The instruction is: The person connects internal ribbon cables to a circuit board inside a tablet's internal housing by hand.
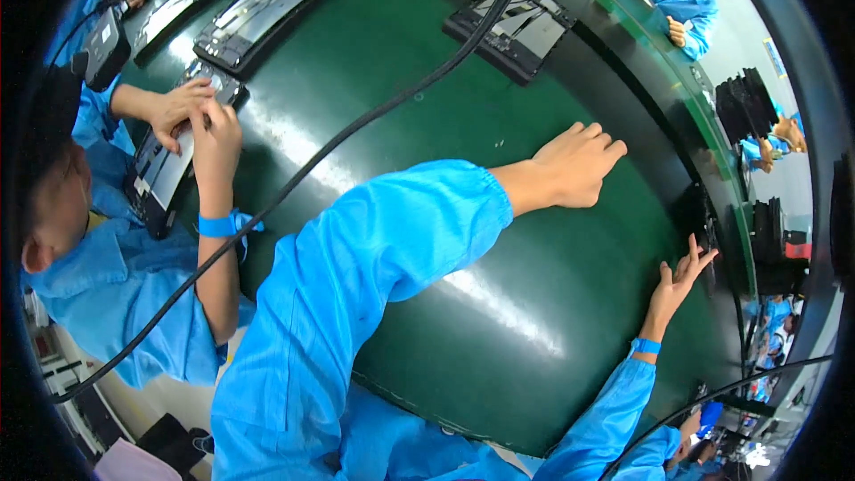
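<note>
My left hand (579,166) is above the green table, its fingers curled into a loose fist with nothing seen in them. The undersides of those fingers are hidden. Farther right, my right hand (681,281) has its fingers stretched and spread toward a small dark object (709,230) at the table's right edge. Whether the fingertips touch that object I cannot tell. Beyond my left hand lies an opened flat electronic device (525,28), its dark frame around a grey panel and thin cables.
At left a co-worker's hands (191,116) work on another opened device (165,169). More opened devices (267,13) lie at the back left. A black cable (356,127) crosses in front of the view. Dark stacked parts (746,107) stand beyond the right edge.
</note>
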`<state>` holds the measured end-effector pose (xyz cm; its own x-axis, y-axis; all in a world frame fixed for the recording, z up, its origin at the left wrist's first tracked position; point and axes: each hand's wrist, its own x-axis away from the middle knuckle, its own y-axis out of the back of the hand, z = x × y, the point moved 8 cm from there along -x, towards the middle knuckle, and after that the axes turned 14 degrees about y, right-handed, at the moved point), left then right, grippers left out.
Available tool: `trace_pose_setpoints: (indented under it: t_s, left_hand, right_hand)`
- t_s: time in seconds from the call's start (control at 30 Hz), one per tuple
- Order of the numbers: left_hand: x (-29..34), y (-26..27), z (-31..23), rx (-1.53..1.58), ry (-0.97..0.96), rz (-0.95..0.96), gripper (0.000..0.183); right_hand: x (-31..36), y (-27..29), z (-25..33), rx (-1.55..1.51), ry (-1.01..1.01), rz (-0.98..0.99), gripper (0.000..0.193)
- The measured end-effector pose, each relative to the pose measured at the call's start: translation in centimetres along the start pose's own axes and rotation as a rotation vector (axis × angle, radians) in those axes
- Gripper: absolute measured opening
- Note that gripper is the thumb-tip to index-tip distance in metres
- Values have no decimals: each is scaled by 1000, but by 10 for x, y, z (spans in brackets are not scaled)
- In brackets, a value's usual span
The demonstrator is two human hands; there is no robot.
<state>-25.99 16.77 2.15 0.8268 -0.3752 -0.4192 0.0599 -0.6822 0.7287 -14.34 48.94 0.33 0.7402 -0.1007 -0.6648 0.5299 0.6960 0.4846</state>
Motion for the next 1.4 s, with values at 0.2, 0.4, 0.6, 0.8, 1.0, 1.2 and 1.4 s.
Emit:
trace_pose_setpoints:
  t_s: [0.2, 0.4, 0.6, 0.8, 1.0, 1.2, 1.4]
  left_hand:
    - [1, -1, 0, 41, 4, -25, 49]
    - [-4, -3, -5, -21, -54, -24, 51]
    - [-6, 3, -1, 3, -62, -15, 52]
    - [1, 6, -2, 63, -93, -45, 47]
    - [18, 23, -18, 93, -174, -156, 44]
    - [73, 40, -43, 145, -114, -212, 43]
    - [104, 61, -37, 140, 159, -119, 27]
  right_hand:
    - [5, 2, -39, -144, -150, -19, 74]
    - [3, 7, -35, 66, -127, 31, 72]
    - [-5, -11, 3, 395, 39, 52, 67]
    - [8, -13, 29, 452, 49, 77, 64]
    - [43, -17, 84, 364, 76, 91, 77]
    - [102, -54, 202, 228, 94, 278, 51]
    - [195, -62, 314, -41, 301, 579, 53]
